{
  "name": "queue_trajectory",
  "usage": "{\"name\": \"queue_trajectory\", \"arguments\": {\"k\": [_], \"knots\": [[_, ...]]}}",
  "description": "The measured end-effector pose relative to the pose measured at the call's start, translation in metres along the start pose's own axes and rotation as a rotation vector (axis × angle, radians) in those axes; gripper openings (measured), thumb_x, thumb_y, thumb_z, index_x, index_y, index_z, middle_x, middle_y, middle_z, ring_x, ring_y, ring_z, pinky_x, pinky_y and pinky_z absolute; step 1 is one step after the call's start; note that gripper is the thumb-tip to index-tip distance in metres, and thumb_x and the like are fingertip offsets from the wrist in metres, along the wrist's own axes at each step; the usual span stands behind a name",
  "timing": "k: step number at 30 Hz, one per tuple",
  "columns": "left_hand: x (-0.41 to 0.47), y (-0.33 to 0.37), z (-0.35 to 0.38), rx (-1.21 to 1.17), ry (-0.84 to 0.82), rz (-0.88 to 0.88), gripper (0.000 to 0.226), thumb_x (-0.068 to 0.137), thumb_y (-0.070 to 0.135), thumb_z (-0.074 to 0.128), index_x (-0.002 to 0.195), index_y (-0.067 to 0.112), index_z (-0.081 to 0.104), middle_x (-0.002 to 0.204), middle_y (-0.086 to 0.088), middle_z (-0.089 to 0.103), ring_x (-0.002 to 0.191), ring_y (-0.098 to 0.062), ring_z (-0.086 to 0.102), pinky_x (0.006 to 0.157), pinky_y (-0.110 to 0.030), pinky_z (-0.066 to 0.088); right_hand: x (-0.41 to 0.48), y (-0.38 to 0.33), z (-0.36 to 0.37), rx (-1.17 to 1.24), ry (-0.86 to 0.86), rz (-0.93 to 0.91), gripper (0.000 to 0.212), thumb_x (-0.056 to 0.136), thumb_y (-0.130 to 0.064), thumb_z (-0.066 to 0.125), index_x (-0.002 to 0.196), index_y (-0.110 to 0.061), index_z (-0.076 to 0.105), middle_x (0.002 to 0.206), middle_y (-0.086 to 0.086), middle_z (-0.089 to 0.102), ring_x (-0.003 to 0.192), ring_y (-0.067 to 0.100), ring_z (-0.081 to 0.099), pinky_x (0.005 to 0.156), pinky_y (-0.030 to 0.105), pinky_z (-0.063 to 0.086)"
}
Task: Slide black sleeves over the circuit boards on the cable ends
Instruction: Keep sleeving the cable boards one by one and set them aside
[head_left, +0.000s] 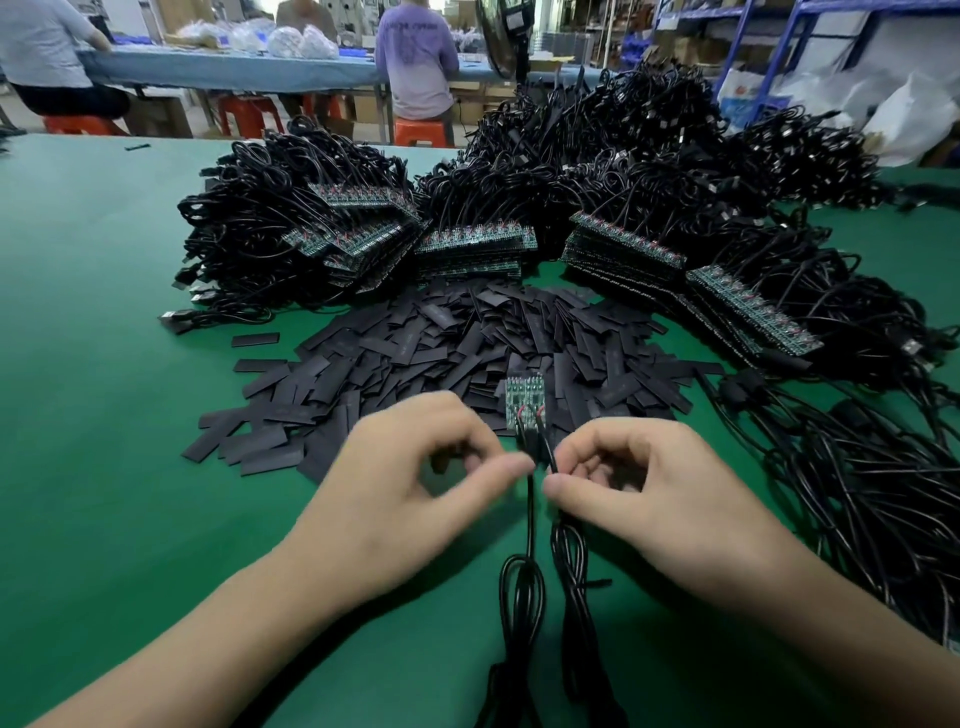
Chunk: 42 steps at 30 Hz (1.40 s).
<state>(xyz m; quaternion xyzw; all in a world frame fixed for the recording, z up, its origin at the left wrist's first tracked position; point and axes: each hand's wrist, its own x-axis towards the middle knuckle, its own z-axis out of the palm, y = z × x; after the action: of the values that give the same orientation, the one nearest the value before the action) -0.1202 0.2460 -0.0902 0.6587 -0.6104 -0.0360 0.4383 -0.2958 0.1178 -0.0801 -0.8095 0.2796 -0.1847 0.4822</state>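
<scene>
Left hand (415, 467) and right hand (654, 483) each pinch a cable (530, 514) just under two boards (524, 402), seemingly joined; sleeves (457, 343) lie beyond both hands; tugging could rip the boards off.

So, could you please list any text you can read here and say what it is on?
None is readable.
Print on the shirt: blurred.
Marks on the sleeves: too faint.
Marks on the boards: too small.
Print on the bag: blurred.
</scene>
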Motion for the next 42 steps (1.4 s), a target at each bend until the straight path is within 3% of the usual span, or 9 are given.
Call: {"name": "queue_trajectory", "arguments": {"k": [4,8,10,12,16,22,27,31,42], "knots": [[0.003,0.001,-0.001,-0.227,0.107,-0.211,0.026,0.081,0.052,0.065,0.093,0.03,0.069,0.082,0.006,0.07,0.073,-0.012,0.064,0.068,-0.02,0.049,-0.003,-0.001,0.001,0.034,-0.074,-0.051,0.013,0.086,-0.018,0.08,0.083,-0.027,0.071,0.067,-0.013,0.061,0.054,0.002,0.045,0.053,0.016,0.038],[0.004,0.002,-0.002,-0.255,0.085,-0.223,0.02,0.083,0.047,0.069,0.08,0.028,0.072,0.069,0.007,0.068,0.062,-0.005,0.058,0.059,-0.022,0.046,-0.008,-0.003,0.004,-0.003,-0.158,-0.083,0.012,0.087,-0.022,0.079,0.085,-0.029,0.069,0.071,-0.015,0.062,0.059,0.001,0.048,0.057,0.02,0.041],[0.003,0.0,-0.002,-0.294,0.079,-0.238,0.019,0.081,0.045,0.071,0.075,0.028,0.074,0.067,0.004,0.068,0.061,-0.009,0.059,0.06,-0.026,0.047,-0.007,-0.003,0.006,-0.003,-0.122,-0.104,0.011,0.087,-0.037,0.077,0.086,-0.03,0.068,0.071,-0.016,0.06,0.062,0.006,0.047,0.058,0.025,0.041],[0.003,0.0,-0.002,-0.324,0.06,-0.234,0.018,0.08,0.044,0.072,0.073,0.027,0.074,0.067,0.003,0.069,0.061,-0.01,0.06,0.061,-0.024,0.048,-0.006,-0.002,0.008,0.037,-0.015,-0.133,0.016,0.084,-0.046,0.07,0.089,-0.031,0.066,0.073,-0.015,0.061,0.065,0.003,0.05,0.058,0.019,0.041],[0.001,0.004,0.002,-0.336,0.0,-0.191,0.01,0.08,0.04,0.073,0.077,0.03,0.076,0.073,0.007,0.073,0.067,-0.007,0.067,0.067,-0.018,0.051,-0.004,-0.001,0.011,0.1,0.07,-0.175,0.006,0.091,-0.034,0.071,0.091,-0.029,0.068,0.073,-0.016,0.061,0.063,-0.003,0.048,0.059,0.01,0.038],[0.003,0.006,0.002,-0.474,-0.103,-0.186,0.012,0.085,0.027,0.072,0.073,0.027,0.074,0.067,0.001,0.069,0.064,-0.004,0.06,0.066,-0.014,0.045,-0.004,-0.004,0.013,0.123,0.03,-0.182,0.012,0.09,-0.037,0.066,0.086,-0.025,0.068,0.071,-0.011,0.059,0.065,0.019,0.044,0.058,0.046,0.037],[0.005,0.008,0.002,-0.6,-0.125,-0.22,0.009,0.083,0.021,0.071,0.075,0.019,0.074,0.065,0.002,0.069,0.061,-0.002,0.062,0.064,-0.011,0.047,-0.002,-0.009,0.011,0.32,-0.038,-0.182,0.012,0.088,-0.025,0.068,0.081,-0.016,0.068,0.072,-0.008,0.066,0.068,0.006,0.059,0.066,0.015,0.048],[0.007,0.006,0.001,-0.667,-0.148,-0.272,0.01,0.082,0.02,0.071,0.074,0.018,0.077,0.065,-0.001,0.07,0.062,-0.006,0.063,0.066,-0.014,0.049,-0.001,-0.01,0.01,0.389,-0.068,-0.164,0.016,0.083,-0.024,0.067,0.084,-0.007,0.067,0.072,-0.003,0.069,0.067,0.006,0.062,0.066,0.014,0.05],[0.008,0.004,-0.002,-0.755,-0.196,-0.358,0.01,0.08,0.017,0.07,0.076,0.013,0.078,0.071,-0.006,0.072,0.067,-0.014,0.065,0.07,-0.019,0.054,0.002,-0.008,0.013,0.474,-0.1,-0.111,0.014,0.083,-0.023,0.068,0.083,-0.009,0.067,0.075,0.003,0.073,0.068,0.012,0.065,0.067,0.02,0.053]]}}
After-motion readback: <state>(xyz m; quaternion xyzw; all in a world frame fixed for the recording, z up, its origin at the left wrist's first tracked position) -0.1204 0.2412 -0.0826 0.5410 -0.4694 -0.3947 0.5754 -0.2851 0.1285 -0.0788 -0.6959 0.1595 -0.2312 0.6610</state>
